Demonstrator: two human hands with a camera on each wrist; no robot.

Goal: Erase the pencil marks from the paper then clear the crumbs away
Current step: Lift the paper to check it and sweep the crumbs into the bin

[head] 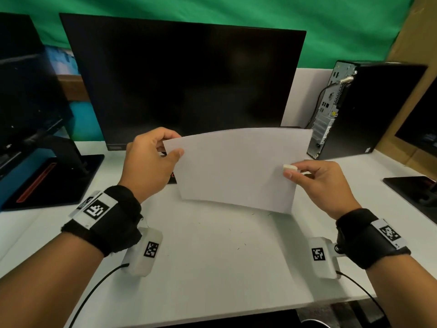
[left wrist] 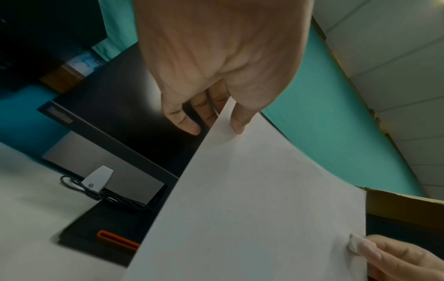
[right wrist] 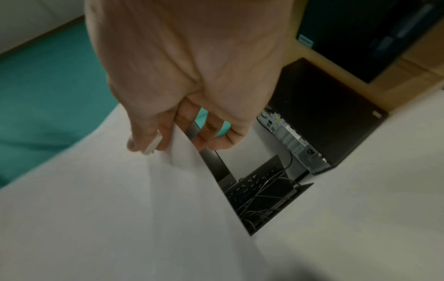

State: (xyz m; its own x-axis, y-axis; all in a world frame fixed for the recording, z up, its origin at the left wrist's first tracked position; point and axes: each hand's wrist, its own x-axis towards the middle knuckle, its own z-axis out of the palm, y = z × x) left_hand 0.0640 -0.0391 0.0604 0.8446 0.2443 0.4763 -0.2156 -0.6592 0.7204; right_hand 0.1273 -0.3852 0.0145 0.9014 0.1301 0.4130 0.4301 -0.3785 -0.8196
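Head view shows both hands lifting the paper point(head: 236, 166) above the white desk point(head: 212, 268), in front of a dark monitor point(head: 184, 76). The sheet is tilted, its far edge raised and slightly bowed, its near edge lower and clear of the desk. No pencil marks can be made out on the side facing the camera.

The left hand point(head: 151, 159) pinches the sheet's upper left corner, thumb on the near face and fingers curled behind. The right hand point(head: 321, 181) pinches the right edge, and a small white eraser point(head: 290, 167) is pressed between its thumb and the paper. From the right wrist, the thumb point(right wrist: 141, 136) lies on the eraser over the sheet while the other fingers curl behind it.

A few tiny dark crumbs point(head: 241, 246) lie scattered on the desk below the sheet. A black computer tower point(head: 354, 107) stands at the right, well apart from the hands.
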